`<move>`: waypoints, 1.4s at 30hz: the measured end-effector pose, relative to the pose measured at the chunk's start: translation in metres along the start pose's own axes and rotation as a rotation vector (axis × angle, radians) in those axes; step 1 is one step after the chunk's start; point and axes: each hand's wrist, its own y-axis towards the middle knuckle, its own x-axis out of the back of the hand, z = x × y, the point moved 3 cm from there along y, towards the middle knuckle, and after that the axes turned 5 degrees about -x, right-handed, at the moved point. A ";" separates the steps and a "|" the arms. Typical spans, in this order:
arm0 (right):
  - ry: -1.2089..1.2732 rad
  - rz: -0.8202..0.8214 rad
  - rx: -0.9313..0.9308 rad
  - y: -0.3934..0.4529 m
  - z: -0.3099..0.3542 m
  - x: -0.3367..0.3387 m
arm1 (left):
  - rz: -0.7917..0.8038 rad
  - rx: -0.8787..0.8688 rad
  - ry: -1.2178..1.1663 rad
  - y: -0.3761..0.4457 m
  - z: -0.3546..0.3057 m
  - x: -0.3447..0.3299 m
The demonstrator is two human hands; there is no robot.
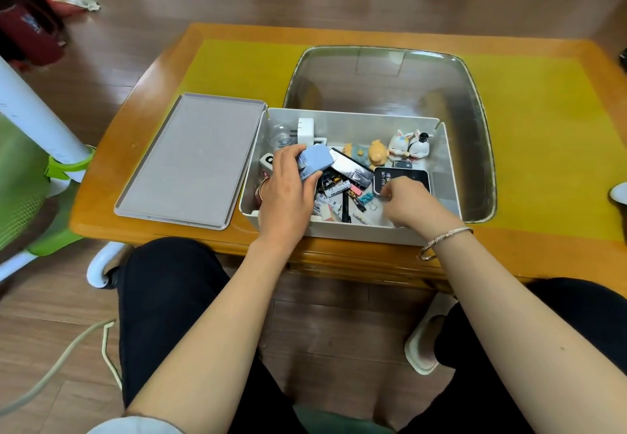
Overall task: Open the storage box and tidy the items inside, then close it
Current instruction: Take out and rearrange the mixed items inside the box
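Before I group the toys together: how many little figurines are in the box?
4, all along the far wall: an orange one, a pig-like one, a white one, a black-and-white one. Clutter may hide more.

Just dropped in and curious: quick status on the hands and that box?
Left hand grips a light-blue packet. Right hand pinches something small, cannot tell what. Storage box open, lid beside it on the table. Contents cluttered; nothing blocking.

Your storage box (349, 230) sits on the surface (543, 148), its lid (190, 162) lying just left, a tray (475, 128) behind it.
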 end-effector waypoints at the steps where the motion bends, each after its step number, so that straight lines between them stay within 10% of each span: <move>1: -0.015 0.052 0.010 0.000 0.001 -0.004 | 0.002 0.000 0.000 0.000 0.000 0.000; 8: 0.096 0.290 0.177 -0.001 0.020 -0.016 | 0.019 -0.012 0.020 -0.001 0.000 -0.001; 23: 0.414 0.020 -0.024 0.011 -0.010 -0.003 | 0.017 -0.028 -0.025 -0.001 -0.002 0.001; 31: 0.268 0.227 0.187 0.007 0.001 -0.015 | 0.037 -0.077 -0.092 -0.001 -0.001 0.004; 42: 0.570 -0.082 0.447 -0.011 -0.017 0.003 | 0.171 -0.094 -0.307 -0.002 -0.032 -0.021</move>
